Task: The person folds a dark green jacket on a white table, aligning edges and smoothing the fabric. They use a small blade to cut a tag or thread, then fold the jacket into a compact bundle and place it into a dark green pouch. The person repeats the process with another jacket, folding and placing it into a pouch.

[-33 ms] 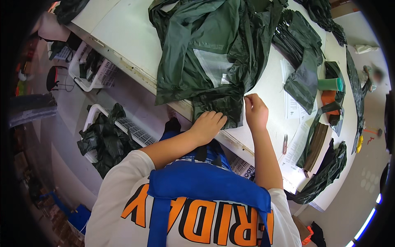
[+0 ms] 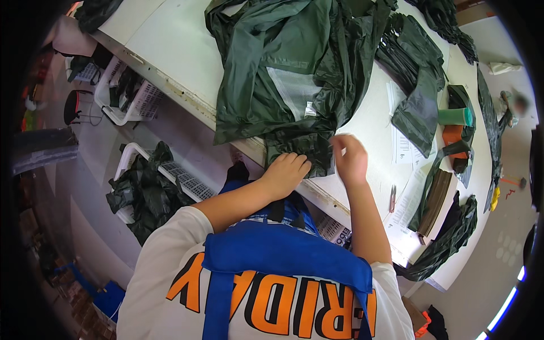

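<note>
A dark green garment [image 2: 272, 48] of thin, shiny fabric, with a pale mesh panel [image 2: 292, 88] and a small white label, lies spread over the table. Its gathered lower part reaches the near edge. My left hand [image 2: 288, 173] lies on that part, fingers stretched out and pressing the cloth down. Beside the cloth's right edge is my right hand [image 2: 350, 160], its fingers curled and its fingertips pinched at the fabric. Whatever lies beneath the left palm is hidden.
More dark green pieces [image 2: 416, 85] lie on the white table [image 2: 173, 48] to the right, near printed sheets, small snips [image 2: 392, 198] and a green thread cone [image 2: 455, 116]. Below the table's left edge, a white basket [image 2: 190, 181] holds dark fabric; another basket [image 2: 122, 107] stands farther back.
My right hand has shifted slightly left and down along the garment's edge, its fingers more curled. My left hand has stayed nearly in place.
</note>
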{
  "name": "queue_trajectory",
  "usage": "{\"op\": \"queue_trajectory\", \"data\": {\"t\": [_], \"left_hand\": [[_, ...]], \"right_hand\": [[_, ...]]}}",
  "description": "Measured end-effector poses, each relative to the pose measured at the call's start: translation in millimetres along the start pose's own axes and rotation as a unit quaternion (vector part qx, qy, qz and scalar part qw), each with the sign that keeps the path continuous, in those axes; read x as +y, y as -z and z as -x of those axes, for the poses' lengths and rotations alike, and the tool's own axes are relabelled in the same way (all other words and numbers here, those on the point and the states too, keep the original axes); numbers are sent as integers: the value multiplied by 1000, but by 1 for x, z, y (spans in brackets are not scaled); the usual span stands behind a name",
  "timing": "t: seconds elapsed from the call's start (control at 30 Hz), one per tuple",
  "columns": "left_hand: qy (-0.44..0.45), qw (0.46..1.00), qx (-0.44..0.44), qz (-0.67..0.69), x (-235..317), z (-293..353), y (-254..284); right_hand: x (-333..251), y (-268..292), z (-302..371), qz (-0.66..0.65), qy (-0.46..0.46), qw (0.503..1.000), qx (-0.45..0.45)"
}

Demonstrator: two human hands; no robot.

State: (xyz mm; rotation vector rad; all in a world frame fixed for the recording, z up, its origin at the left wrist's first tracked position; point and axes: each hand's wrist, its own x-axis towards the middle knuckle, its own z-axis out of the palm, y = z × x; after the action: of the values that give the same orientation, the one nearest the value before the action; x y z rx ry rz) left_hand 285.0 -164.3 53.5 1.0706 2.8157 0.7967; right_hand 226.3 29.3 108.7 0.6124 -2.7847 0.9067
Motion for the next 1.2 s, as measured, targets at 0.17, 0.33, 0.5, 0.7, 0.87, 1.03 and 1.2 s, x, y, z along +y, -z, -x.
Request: {"op": "queue_trajectory", "data": {"t": [0.17, 0.33, 0.5, 0.7, 0.87, 1.03, 1.2], "left_hand": [[-15, 999, -27, 31, -9, 1, 3], [-25, 1000, 10, 4, -10, 2, -3], [2, 1000, 9, 16, -12, 9, 0], [-13, 1000, 5, 15, -14, 11, 2], [-11, 1000, -4, 19, -15, 9, 5], [11, 1000, -1, 22, -18, 12, 5], [5, 999, 7, 45, -24, 8, 8]], "right_hand": [[-13, 0, -10, -75, -22, 993, -92], [24, -33, -97, 240, -114, 964, 27], [81, -9, -98, 55, -241, 969, 31], [33, 5, -91, 43, 20, 998, -34], [26, -15, -128, 235, 37, 899, -366], [55, 62, -119, 39, 17, 986, -163], [170, 70, 28, 72, -165, 978, -106]]}}
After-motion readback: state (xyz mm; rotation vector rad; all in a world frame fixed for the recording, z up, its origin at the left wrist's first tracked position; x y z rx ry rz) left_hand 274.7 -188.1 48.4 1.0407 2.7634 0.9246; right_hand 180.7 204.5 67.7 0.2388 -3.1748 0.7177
